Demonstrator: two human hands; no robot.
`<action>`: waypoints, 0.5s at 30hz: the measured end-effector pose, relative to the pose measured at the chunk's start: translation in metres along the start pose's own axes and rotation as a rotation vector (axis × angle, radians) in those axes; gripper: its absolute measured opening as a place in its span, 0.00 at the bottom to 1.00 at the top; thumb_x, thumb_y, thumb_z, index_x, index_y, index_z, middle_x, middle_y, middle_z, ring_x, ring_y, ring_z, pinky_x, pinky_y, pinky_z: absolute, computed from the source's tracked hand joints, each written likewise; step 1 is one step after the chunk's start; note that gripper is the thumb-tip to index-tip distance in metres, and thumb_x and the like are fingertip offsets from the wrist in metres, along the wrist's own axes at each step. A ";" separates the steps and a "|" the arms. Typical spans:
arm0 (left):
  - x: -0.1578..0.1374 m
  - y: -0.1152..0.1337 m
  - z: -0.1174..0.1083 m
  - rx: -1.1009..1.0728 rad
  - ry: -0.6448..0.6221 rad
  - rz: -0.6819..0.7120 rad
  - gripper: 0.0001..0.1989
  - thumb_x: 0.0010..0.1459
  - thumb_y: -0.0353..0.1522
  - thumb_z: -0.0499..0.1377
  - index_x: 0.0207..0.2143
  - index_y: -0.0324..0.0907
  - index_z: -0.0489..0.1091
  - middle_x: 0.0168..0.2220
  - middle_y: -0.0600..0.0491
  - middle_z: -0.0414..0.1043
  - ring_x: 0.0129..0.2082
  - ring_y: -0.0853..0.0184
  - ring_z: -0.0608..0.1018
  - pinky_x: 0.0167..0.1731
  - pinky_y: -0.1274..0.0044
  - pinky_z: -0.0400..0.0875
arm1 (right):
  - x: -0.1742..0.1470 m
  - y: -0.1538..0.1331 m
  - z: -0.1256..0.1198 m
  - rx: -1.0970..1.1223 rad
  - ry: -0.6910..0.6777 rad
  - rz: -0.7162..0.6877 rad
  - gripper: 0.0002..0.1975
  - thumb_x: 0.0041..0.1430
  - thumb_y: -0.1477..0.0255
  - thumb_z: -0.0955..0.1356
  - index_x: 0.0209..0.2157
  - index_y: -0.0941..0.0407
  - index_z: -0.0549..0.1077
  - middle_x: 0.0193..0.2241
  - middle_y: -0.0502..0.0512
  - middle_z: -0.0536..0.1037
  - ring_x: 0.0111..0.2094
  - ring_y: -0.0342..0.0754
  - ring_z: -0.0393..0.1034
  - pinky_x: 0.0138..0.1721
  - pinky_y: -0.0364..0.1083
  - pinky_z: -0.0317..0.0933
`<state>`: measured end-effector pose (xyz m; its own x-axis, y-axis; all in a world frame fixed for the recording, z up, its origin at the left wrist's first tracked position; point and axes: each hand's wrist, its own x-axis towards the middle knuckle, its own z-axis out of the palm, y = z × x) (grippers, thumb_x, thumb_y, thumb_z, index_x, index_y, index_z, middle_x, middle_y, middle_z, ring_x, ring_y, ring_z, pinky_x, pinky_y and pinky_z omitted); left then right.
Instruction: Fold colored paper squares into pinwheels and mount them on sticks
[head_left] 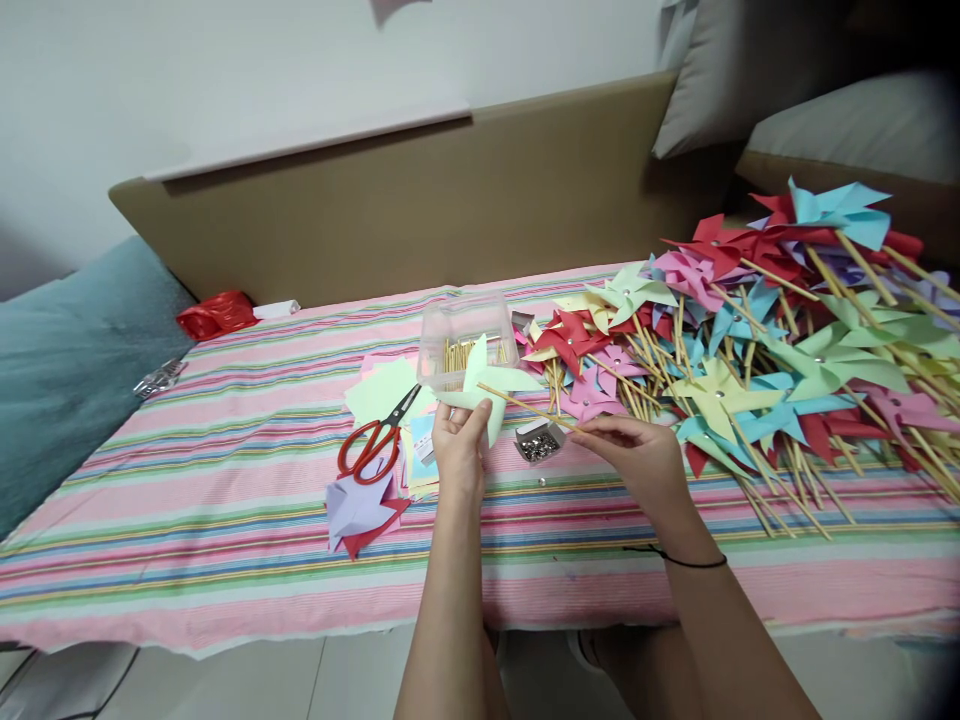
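Note:
My left hand (461, 435) is closed on a pale green paper pinwheel (501, 380), its thumb pressing near the centre. A thin wooden stick (525, 404) runs from the back of that pinwheel to my right hand (626, 450), whose fingertips pinch its far end. Whether stick and paper are joined is hidden by the left thumb. Just below the stick sits a small open box of metal push pins (540, 442), with one loose pin (542, 482) on the cloth. Behind the left hand stands a clear plastic box (466, 325) with several sticks in it.
Many finished coloured pinwheels (720, 394) are heaped at the right. Red-handled scissors (377, 440) lie on stacked paper sheets (386, 390), beside a cut purple paper piece (364, 505). A red plastic bag (216, 316) is at the far left. A striped cloth (247, 480) covers the surface.

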<state>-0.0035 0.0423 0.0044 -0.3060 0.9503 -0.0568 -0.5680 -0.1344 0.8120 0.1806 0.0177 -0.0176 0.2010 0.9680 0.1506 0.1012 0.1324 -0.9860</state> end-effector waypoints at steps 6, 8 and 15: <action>0.000 0.000 0.001 -0.030 0.020 0.017 0.24 0.39 0.27 0.70 0.40 0.42 0.66 0.35 0.52 0.78 0.37 0.69 0.79 0.39 0.78 0.71 | 0.000 -0.001 -0.001 0.001 -0.008 -0.013 0.05 0.42 0.69 0.76 0.24 0.54 0.80 0.25 0.53 0.80 0.26 0.48 0.72 0.27 0.46 0.67; 0.001 0.000 0.000 -0.028 0.074 0.023 0.25 0.38 0.28 0.70 0.39 0.42 0.65 0.32 0.53 0.78 0.33 0.71 0.78 0.36 0.79 0.71 | 0.000 -0.001 -0.001 -0.015 0.001 -0.018 0.06 0.42 0.69 0.76 0.24 0.54 0.80 0.25 0.53 0.80 0.26 0.48 0.72 0.28 0.46 0.67; 0.003 0.000 -0.004 0.020 0.120 0.064 0.27 0.37 0.31 0.70 0.40 0.42 0.64 0.27 0.57 0.74 0.28 0.71 0.77 0.36 0.77 0.70 | 0.002 0.000 -0.003 -0.055 0.025 -0.038 0.07 0.42 0.69 0.76 0.25 0.55 0.80 0.26 0.53 0.80 0.26 0.47 0.71 0.29 0.45 0.67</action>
<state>-0.0076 0.0442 0.0020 -0.4306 0.8996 -0.0728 -0.5297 -0.1866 0.8274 0.1844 0.0187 -0.0174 0.2201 0.9566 0.1907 0.1626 0.1568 -0.9741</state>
